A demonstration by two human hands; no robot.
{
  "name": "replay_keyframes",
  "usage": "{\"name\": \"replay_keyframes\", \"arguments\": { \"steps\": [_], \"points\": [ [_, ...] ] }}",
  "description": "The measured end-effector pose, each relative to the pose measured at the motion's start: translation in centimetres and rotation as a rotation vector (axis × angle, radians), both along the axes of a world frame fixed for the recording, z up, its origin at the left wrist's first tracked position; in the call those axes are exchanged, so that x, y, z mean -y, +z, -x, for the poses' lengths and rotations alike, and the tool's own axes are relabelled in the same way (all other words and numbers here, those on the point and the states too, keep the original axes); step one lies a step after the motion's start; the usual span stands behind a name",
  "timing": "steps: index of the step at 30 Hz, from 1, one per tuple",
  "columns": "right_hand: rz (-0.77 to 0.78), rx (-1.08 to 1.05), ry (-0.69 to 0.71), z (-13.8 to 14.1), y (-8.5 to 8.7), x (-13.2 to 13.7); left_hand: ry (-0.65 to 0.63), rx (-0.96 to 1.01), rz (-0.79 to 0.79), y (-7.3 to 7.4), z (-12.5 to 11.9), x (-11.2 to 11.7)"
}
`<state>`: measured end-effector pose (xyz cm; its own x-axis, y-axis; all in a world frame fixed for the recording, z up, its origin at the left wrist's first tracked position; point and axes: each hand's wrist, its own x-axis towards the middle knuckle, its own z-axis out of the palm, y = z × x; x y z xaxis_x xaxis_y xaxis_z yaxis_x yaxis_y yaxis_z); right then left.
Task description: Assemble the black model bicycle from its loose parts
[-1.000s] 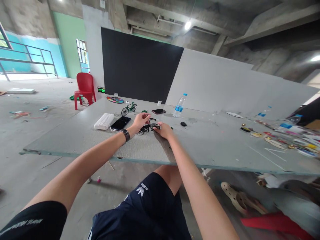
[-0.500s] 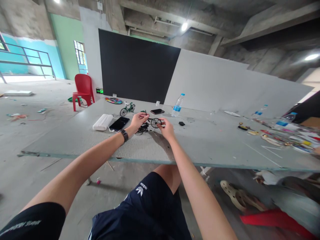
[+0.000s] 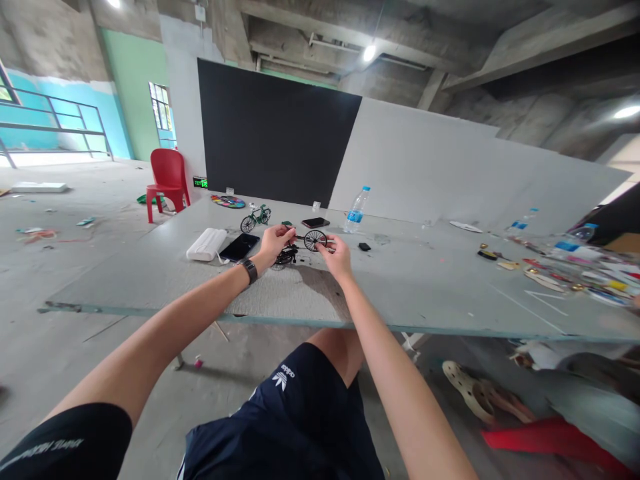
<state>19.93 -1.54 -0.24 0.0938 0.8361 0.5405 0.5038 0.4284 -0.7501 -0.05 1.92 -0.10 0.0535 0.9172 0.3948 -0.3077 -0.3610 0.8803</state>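
Note:
My right hand (image 3: 338, 255) pinches a small black spoked wheel (image 3: 315, 239) and holds it upright just above the grey table (image 3: 400, 280). My left hand (image 3: 277, 240), with a black watch on the wrist, is closed in a pinch on a thin dark tool whose tip points toward the wheel. Under both hands lies a heap of black model bicycle parts (image 3: 286, 255). A finished green model bicycle (image 3: 257, 217) stands a little farther back on the left.
A white power bank (image 3: 207, 244) and a black phone (image 3: 239, 247) lie left of my hands. Behind are another phone (image 3: 315, 222) and a water bottle (image 3: 357, 210). Small craft pieces (image 3: 565, 273) crowd the table's right end. A red chair (image 3: 169, 180) stands far left.
My right hand lifted the spoked wheel off the table from lying flat to upright. My left hand stayed pinched on its tool, shifting slightly left.

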Motion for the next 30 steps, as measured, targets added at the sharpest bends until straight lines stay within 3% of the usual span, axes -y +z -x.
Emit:
{"name": "replay_keyframes", "arguments": {
  "steps": [15,30],
  "points": [
    [0.012,-0.007,0.117,0.36,-0.24,0.31,-0.204,-0.13,0.051,-0.04,0.35,0.57],
    [0.051,0.028,0.141,0.51,-0.24,0.32,-0.222,-0.216,-0.01,0.1,0.41,0.67]
  ]
}}
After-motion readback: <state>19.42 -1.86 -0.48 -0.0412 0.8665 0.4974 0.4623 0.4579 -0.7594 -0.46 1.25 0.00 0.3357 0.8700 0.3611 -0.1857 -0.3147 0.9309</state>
